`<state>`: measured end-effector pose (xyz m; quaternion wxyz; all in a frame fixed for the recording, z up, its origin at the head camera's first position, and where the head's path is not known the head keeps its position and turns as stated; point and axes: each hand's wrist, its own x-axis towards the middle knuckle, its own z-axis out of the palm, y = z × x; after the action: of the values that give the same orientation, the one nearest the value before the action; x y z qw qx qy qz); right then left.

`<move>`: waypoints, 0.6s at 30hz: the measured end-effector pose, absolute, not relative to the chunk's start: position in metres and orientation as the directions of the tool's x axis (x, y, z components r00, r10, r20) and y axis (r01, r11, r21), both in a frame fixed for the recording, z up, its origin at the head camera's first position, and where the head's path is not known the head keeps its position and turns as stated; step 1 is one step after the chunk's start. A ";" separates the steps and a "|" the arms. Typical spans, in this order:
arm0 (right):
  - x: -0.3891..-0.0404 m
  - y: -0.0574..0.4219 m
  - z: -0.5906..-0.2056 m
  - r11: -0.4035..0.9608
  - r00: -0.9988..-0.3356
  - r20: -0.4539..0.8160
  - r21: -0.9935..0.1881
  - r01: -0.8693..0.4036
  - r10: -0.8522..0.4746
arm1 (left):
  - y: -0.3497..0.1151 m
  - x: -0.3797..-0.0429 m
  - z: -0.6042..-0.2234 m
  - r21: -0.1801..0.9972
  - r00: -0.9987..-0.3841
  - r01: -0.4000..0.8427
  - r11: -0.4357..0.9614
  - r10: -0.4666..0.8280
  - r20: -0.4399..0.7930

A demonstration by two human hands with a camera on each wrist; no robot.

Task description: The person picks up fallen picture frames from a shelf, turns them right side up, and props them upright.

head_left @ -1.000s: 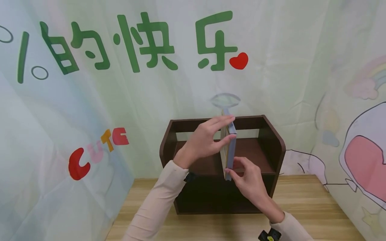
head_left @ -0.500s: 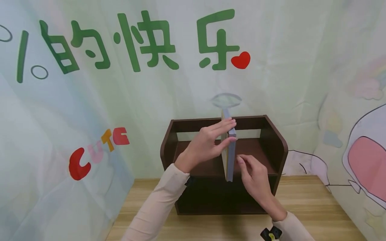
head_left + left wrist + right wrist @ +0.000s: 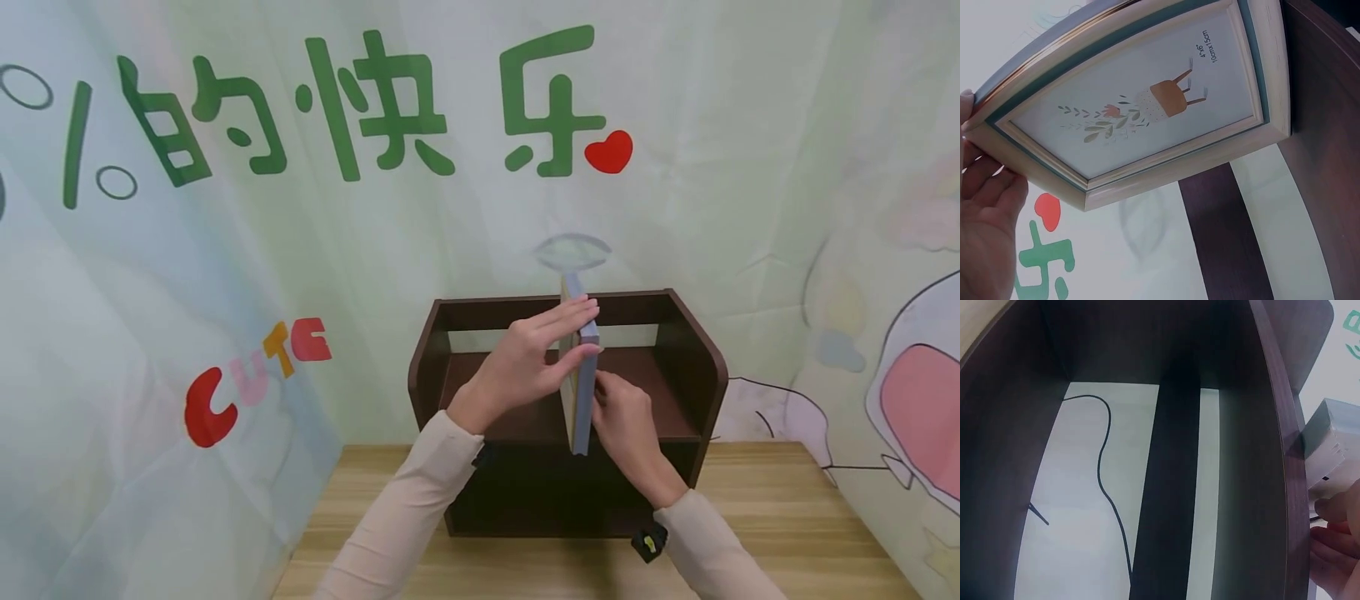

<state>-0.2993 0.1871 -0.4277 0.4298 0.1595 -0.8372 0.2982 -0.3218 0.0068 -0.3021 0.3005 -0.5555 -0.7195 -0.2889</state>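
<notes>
A picture frame [image 3: 584,408] stands edge-on on the upper board of a dark brown desk shelf [image 3: 692,367]. Its front, in the left wrist view, carries a print of a potted plant inside a cream and teal border [image 3: 1141,119]. My left hand [image 3: 525,354] holds the frame's upper near corner, fingers over the top edge and thumb on the side edge. Low behind the frame, my right hand [image 3: 628,421] has its fingers bent against the back. The right wrist view shows these fingers [image 3: 1338,547] beside a thin dark piece; I cannot tell whether they pinch it.
The shelf stands on a light wood table [image 3: 780,500], with an open dark compartment [image 3: 540,492] below the upper board. Printed cloth [image 3: 712,167] with green characters and a red heart [image 3: 608,152] hangs behind and on both sides.
My right hand has let go of the frame's lower near edge, drawn off to the right, then come in behind the frame. The left hand keeps its hold.
</notes>
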 end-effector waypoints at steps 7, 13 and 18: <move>-0.297 0.197 -0.425 0.821 -0.568 0.823 -0.320 -0.473 -0.007 | 0.018 -0.322 -0.303 0.093 -0.204 0.974 0.207 0.619 0.758; -0.292 0.210 -0.423 0.862 -0.555 0.832 -0.280 -0.422 -0.001 | 0.033 -0.321 -0.303 0.097 -0.207 0.974 0.204 0.632 0.747; -0.286 0.223 -0.421 0.880 -0.570 0.822 -0.280 -0.384 0.013 | 0.047 -0.322 -0.303 0.115 -0.212 0.975 0.189 0.648 0.732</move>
<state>-0.2864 0.2230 -0.4214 0.4508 0.1083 -0.8582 0.2202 -0.3219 0.0468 -0.3032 0.2762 -0.5635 -0.7200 -0.2963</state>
